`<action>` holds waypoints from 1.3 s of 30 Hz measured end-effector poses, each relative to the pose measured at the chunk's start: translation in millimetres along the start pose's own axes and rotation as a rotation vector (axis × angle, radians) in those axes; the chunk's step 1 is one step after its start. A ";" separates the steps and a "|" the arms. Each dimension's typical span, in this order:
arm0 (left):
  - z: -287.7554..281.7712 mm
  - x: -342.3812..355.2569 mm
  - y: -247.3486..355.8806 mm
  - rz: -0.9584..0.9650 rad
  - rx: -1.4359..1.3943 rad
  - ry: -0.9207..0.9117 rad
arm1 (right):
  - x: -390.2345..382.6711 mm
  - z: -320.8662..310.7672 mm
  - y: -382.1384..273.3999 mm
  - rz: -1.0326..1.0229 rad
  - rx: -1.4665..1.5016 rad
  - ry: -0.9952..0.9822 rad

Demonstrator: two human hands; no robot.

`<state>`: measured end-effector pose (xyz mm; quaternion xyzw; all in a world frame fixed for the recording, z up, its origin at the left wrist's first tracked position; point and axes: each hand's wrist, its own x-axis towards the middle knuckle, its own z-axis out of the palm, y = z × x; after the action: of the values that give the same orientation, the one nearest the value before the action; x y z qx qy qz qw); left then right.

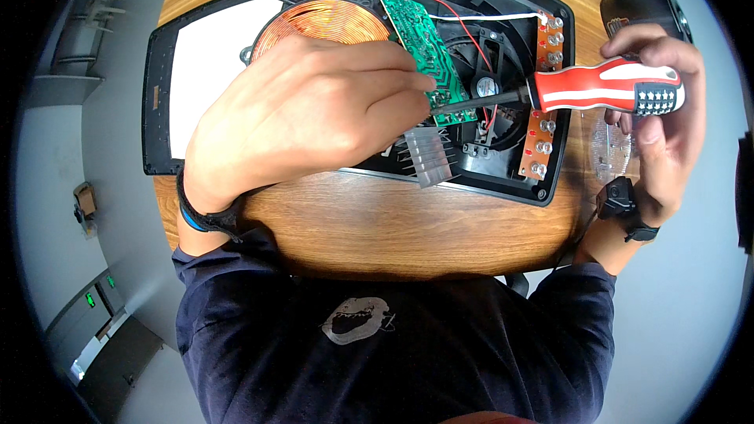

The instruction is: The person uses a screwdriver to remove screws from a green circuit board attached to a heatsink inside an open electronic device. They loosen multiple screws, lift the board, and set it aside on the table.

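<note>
Head view shows a red screwdriver (559, 89) with white stripes and stars.

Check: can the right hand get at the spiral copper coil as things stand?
Probably not: the right hand is occupied with the screwdriver, and in this view the tilted green circuit board and the left hand lie between it and the spiral copper coil.

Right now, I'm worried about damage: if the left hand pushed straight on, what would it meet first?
Likely the green circuit board beside the left hand; the screwdriver also ends close by; depth is unclear.
</note>
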<state>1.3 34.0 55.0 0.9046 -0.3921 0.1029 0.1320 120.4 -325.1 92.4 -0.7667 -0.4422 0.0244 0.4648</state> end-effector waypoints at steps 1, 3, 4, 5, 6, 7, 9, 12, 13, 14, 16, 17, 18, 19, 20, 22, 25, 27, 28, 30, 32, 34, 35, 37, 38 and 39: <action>-0.2 0.3 -0.3 0.000 -0.006 -0.001 | 3.2 3.9 0.3 -0.060 -0.001 0.002; 1.0 0.7 -0.7 0.010 0.006 0.021 | 3.8 3.7 -0.9 -0.114 0.055 -0.009; 1.4 1.0 -1.0 0.016 0.011 0.032 | 3.8 3.6 -1.6 -0.140 0.081 -0.015; 1.3 1.3 -1.5 0.013 0.006 0.029 | 5.2 3.2 -0.2 -0.178 0.069 -0.023; 0.8 1.2 -1.4 0.008 0.002 0.025 | 4.6 1.7 -0.1 -0.178 0.067 -0.036; 0.4 1.1 -1.4 0.004 -0.003 0.020 | 4.0 0.2 0.0 -0.178 0.065 -0.048; 0.0 0.6 -1.6 -0.003 -0.006 0.012 | 3.3 -1.2 -0.9 -0.157 0.036 -0.057; -1.1 0.2 -1.6 -0.002 0.004 0.006 | -2.0 -0.3 -0.3 -0.060 0.017 0.006; -1.8 0.4 -1.1 0.001 0.012 0.004 | -4.3 -1.2 -0.5 -0.018 0.013 0.029; -2.3 0.2 -0.4 -0.003 0.012 0.002 | -3.6 -2.3 -0.8 -0.004 -0.022 0.033; -1.7 0.4 -0.2 -0.004 0.011 -0.002 | -3.5 -4.6 -1.7 0.029 -0.097 0.042; -1.4 0.5 -0.1 -0.005 0.010 -0.004 | -2.8 -6.5 -1.7 0.035 -0.131 0.034; -1.4 0.4 0.4 -0.009 0.010 -0.007 | -2.2 -5.8 -1.2 0.036 -0.150 0.043; -1.4 0.1 0.7 -0.013 0.010 -0.009 | -1.4 -5.0 -0.4 0.037 -0.168 0.050; -1.4 -0.1 0.8 -0.013 0.011 -0.011 | -0.6 -4.2 0.4 0.038 -0.186 0.059; -1.6 -0.4 0.5 -0.012 0.014 -0.013 | -1.2 -1.3 0.5 0.067 -0.160 0.090; -1.4 -0.5 -0.7 0.000 0.006 -0.008 | -3.5 2.0 -2.8 0.104 -0.075 0.101; -1.3 -0.2 -0.7 -0.009 -0.004 -0.009 | -2.8 0.0 0.2 0.058 -0.093 0.083; -1.3 0.0 -0.8 -0.013 -0.010 -0.010 | -3.4 -1.6 0.3 0.047 -0.087 0.063; -1.4 -1.1 -1.7 -0.023 -0.020 -0.008 | -4.2 -4.7 0.7 0.025 -0.071 0.023; -2.1 -1.2 -1.5 -0.039 -0.037 0.023 | -1.9 -5.6 -0.6 -0.042 -0.091 -0.026; -4.2 0.5 0.9 -0.061 -0.057 0.083 | 2.0 -9.2 -3.9 -0.118 -0.145 -0.093; -6.7 3.0 3.2 -0.097 -0.061 0.107 | 5.8 -12.5 -5.5 -0.159 -0.209 -0.140; -11.4 6.3 10.1 -0.171 -0.072 0.155 | 10.2 -14.5 -8.9 -0.184 -0.295 -0.184; -11.7 4.7 12.4 -0.244 -0.100 0.150 | 12.4 -15.5 -10.5 -0.197 -0.337 -0.205; -11.8 2.0 14.2 -0.315 -0.130 0.145 | 12.0 -14.0 -12.0 -0.194 -0.365 -0.202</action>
<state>-8.8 27.1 69.0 0.9346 -0.2409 0.1205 0.2325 126.2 -324.3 113.6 -0.7858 -0.5550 -0.0242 0.2719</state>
